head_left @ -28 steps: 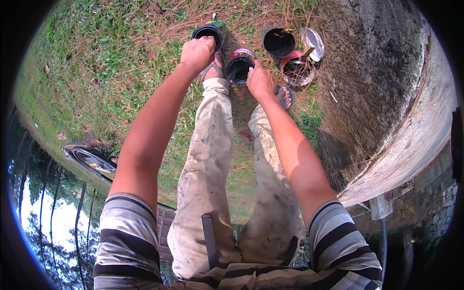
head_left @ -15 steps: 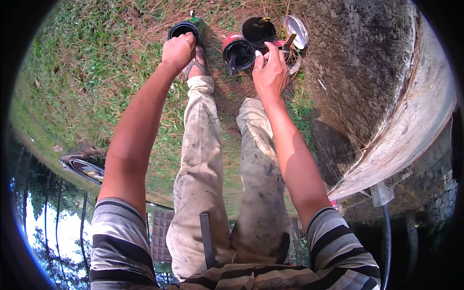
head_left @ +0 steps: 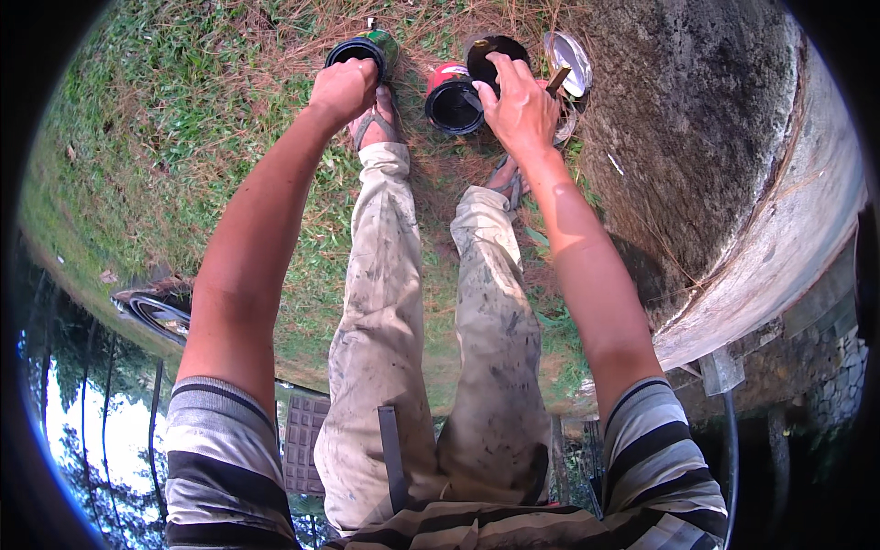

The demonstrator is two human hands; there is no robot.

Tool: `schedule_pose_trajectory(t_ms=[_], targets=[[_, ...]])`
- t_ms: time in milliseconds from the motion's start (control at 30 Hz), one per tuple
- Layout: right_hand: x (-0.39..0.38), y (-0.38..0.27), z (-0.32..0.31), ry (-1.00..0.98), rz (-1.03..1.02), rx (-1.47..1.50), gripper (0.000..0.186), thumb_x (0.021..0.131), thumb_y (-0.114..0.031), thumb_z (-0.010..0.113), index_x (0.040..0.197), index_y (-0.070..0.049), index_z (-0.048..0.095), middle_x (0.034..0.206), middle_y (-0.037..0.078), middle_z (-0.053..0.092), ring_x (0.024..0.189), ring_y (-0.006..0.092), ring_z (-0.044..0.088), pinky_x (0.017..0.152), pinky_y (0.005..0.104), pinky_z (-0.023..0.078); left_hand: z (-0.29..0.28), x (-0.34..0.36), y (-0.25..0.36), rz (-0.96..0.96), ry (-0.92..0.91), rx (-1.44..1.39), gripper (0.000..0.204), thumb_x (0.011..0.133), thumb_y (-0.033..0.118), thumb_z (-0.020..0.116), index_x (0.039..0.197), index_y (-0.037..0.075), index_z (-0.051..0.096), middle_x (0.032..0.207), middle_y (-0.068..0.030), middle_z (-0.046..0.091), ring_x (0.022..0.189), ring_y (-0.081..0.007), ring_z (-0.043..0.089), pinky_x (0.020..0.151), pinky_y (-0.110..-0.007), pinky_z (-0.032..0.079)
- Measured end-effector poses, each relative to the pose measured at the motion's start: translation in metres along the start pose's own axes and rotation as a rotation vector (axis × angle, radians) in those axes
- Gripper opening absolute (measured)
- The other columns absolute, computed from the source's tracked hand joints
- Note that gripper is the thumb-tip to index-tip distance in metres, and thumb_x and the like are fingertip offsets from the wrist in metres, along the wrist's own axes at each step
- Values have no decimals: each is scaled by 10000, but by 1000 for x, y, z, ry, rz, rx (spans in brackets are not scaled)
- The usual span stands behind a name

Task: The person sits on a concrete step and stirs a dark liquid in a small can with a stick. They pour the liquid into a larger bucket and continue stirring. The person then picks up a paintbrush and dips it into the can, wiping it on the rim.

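My left hand is closed at the near rim of a green can, whose mouth is coated black. Its fingertips are hidden over the rim. My right hand hovers with thumb and forefinger apart, nearest a red can with a black-coated mouth. A dark flat strip lies across that mouth beside my thumb; I cannot tell whether the thumb touches it. Behind my fingers is a round black-coated lid or container, partly covered by the hand.
A white oval lid or dish lies at the right, with a brown wooden handle beside it. My sandalled left foot is close to the green can. A mottled stone slab rises at the right; grass and pine needles cover the ground.
My right hand has moved slightly up and its fingers now overlap the black round thing. The dark strip has shifted from the red can's left edge to its right side. My left hand stays put.
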State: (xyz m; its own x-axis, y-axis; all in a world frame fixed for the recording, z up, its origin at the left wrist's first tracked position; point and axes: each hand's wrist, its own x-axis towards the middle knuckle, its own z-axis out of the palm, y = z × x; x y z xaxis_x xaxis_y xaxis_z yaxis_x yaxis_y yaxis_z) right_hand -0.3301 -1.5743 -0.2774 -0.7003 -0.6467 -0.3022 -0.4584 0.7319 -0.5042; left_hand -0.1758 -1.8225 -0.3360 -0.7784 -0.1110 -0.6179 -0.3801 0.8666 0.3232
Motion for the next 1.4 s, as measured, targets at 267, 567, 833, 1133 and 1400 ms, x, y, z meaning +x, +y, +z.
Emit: schedule_pose_trajectory(t_ms=[267, 567, 833, 1133, 1400], targets=[[46, -14, 14, 154, -39, 56, 445, 908, -254, 770, 1314, -175, 606, 1068, 154, 664, 957, 433, 692, 780, 547, 554, -4, 5, 2, -50, -81, -24, 274, 948, 294, 668, 1056, 43, 648, 1086, -202, 705, 1030, -406, 689, 896, -513, 554], [55, 8, 15, 110, -18, -22, 429, 933, -288, 749, 1334, -180, 641, 1155, 136, 706, 1001, 439, 708, 824, 570, 555, 0, 9, -3, -69, -101, -42, 271, 951, 286, 649, 1067, 42, 649, 1099, -217, 699, 1046, -407, 682, 919, -504, 552], [53, 2, 3, 205, 178, -8, 567, 927, -311, 770, 1430, -167, 553, 892, 46, 715, 858, 338, 716, 753, 508, 533, 2, 8, -7, -68, -111, -21, 276, 935, 287, 655, 1077, 51, 646, 1109, -211, 699, 1056, -400, 683, 919, -503, 553], [45, 8, -15, 147, 127, -37, 189, 943, -276, 708, 1069, -135, 711, 1057, 126, 693, 966, 414, 691, 807, 550, 536, 4, -18, 9, -328, 195, -150, 270, 972, 284, 610, 1108, 64, 686, 975, -227, 752, 907, -446, 729, 797, -546, 578], [-12, -7, -69, 364, 69, -46, 124, 934, -149, 741, 1046, -100, 723, 914, 78, 673, 659, 265, 653, 608, 421, 511, -3, -46, 8, -513, 323, -662, 357, 991, 293, 698, 1187, 0, 756, 981, -217, 779, 901, -336, 763, 833, -441, 569]])
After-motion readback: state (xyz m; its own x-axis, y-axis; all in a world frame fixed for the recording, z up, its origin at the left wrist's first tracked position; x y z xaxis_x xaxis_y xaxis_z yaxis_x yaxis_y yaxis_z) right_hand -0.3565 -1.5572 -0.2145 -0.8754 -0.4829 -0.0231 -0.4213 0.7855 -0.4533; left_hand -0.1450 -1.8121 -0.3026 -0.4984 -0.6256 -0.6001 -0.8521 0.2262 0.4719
